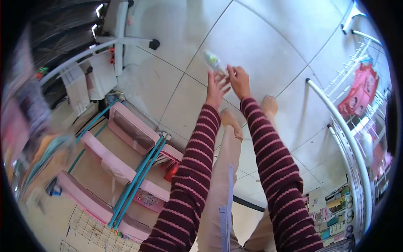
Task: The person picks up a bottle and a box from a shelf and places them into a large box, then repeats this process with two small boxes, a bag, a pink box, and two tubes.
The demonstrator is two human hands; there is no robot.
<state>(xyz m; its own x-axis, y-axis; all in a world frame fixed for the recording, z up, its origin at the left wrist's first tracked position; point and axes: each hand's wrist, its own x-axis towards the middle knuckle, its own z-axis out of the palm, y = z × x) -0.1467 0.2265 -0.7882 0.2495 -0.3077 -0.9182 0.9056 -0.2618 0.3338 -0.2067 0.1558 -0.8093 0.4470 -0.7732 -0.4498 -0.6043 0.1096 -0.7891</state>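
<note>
The left hand (215, 89) and right hand (240, 83) meet at a blurred white, green-marked bottle (213, 60); whose grip holds it is unclear; steady support suits.

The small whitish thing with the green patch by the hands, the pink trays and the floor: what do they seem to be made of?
The small whitish thing may be plastic, pale and slightly see-through-looking, but blur leaves that open. The pink trays look like moulded plastic: smooth, rounded rims, even colour. The floor is probably glazed tile, given its dark joints and soft sheen.
</note>
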